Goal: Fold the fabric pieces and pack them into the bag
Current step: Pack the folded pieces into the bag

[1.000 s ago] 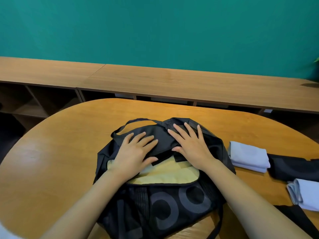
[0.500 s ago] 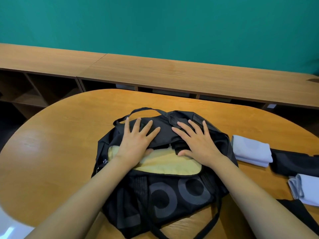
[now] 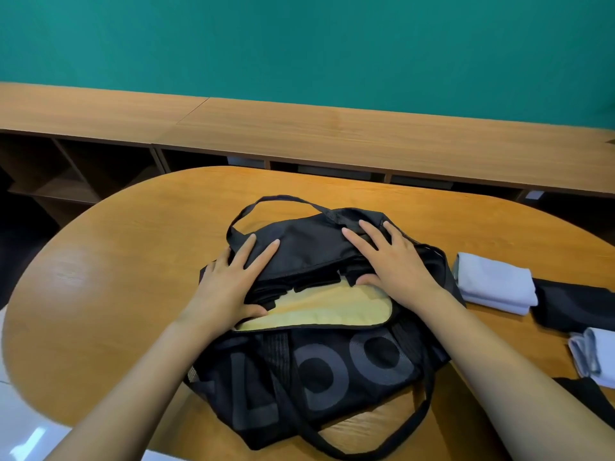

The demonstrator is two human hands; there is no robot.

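Note:
A black bag (image 3: 332,371) with large grey letters lies on the oval wooden table (image 3: 116,277). Its mouth gapes toward me and shows a folded yellow fabric (image 3: 319,307) inside. My left hand (image 3: 229,284) lies flat on the bag's upper flap at the left, fingers straight, thumb at the mouth's edge. My right hand (image 3: 392,261) presses flat on the flap at the right, thumb tucked at the opening. A folded pale blue fabric (image 3: 496,282) sits on the table right of the bag. Beyond it lies a black fabric (image 3: 579,307) and another pale blue piece (image 3: 595,356).
A long wooden shelf unit (image 3: 332,134) runs behind the table below a teal wall. The bag's far handle (image 3: 276,201) loops onto the table and a strap (image 3: 376,447) trails toward me. More black cloth (image 3: 589,397) lies at the lower right edge.
Both hands have slid outward across the bag's upper flap, the left hand toward the left corner. The flap has been pushed back a little and more of the yellow fabric shows.

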